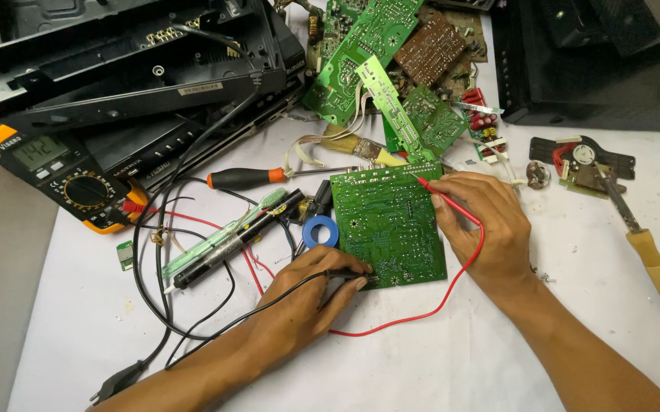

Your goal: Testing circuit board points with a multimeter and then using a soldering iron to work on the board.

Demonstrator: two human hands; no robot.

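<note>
A green circuit board (388,223) lies solder side up on the white table. My right hand (486,221) grips a red test probe (443,198), its tip touching the board's upper right edge. My left hand (311,294) pinches a black test probe (345,273) against the board's lower left corner. Red and black leads run left to an orange-and-black multimeter (63,175) with its display lit.
A black opened device casing (132,69) sits at the back left. Several more circuit boards (391,53) lie at the back. A screwdriver (257,178), a toothbrush (223,236), blue tape roll (320,230) and a soldering iron (647,248) lie around.
</note>
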